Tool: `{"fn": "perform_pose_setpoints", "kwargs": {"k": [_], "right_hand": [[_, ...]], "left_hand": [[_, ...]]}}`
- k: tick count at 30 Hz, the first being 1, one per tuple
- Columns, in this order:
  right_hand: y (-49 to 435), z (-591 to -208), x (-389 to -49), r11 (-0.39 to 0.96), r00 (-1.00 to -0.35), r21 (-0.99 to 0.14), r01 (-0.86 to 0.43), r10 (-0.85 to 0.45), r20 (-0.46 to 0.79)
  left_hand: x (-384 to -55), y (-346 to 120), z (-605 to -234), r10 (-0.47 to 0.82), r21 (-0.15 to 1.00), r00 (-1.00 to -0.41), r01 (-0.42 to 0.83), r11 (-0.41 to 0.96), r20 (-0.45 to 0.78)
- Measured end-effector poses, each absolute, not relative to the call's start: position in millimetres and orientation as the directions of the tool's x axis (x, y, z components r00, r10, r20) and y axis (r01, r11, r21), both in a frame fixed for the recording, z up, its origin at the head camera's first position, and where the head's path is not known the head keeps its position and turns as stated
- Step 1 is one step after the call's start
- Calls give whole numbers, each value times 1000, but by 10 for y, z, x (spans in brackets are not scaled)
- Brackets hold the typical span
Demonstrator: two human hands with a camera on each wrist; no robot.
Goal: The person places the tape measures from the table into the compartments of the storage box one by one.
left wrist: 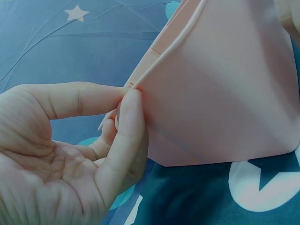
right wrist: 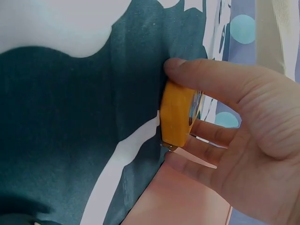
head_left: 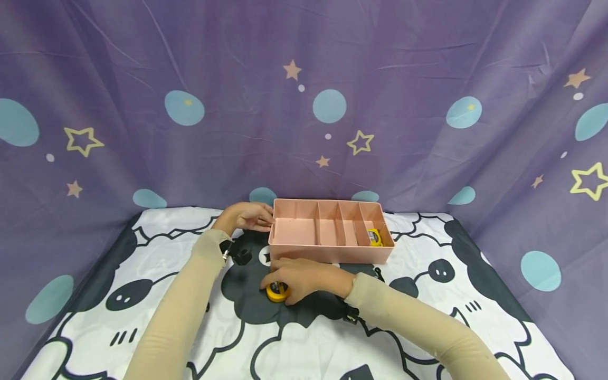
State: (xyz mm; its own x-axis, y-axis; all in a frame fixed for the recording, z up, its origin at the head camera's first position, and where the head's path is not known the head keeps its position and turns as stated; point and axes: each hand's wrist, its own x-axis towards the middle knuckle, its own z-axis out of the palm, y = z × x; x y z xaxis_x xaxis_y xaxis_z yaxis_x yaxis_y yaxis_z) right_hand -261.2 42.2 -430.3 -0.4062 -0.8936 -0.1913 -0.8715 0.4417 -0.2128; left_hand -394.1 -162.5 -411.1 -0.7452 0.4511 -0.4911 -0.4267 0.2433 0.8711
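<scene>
A pink divided box [head_left: 330, 255] stands toward the back of the cloth-covered surface. My left hand [head_left: 249, 215] pinches the rim at its left end between thumb and finger, close up in the left wrist view [left wrist: 126, 117]. In front of the box, my right hand [head_left: 306, 277] has thumb and fingers around a yellow tape measure [right wrist: 174, 115], which lies on the dark part of the cloth. A second yellow tape measure [head_left: 374, 237] sits inside the box, in the compartment at the far right. The other compartments show bare pink floors.
A white cloth with black cartoon outlines [head_left: 157, 253] covers the surface. Behind and at both sides hangs a purple curtain [head_left: 247, 105] with stars and blue ovals; the box's back edge is near it.
</scene>
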Motion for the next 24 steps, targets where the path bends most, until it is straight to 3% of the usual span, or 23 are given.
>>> {"fn": "perform_pose_setpoints", "kwargs": {"k": [24], "right_hand": [[432, -4243, -2625, 411, -366, -268, -871, -908, -202]], "left_hand": [[-3924, -1643, -4159, 447, 883, -762, -416, 219, -470]]}}
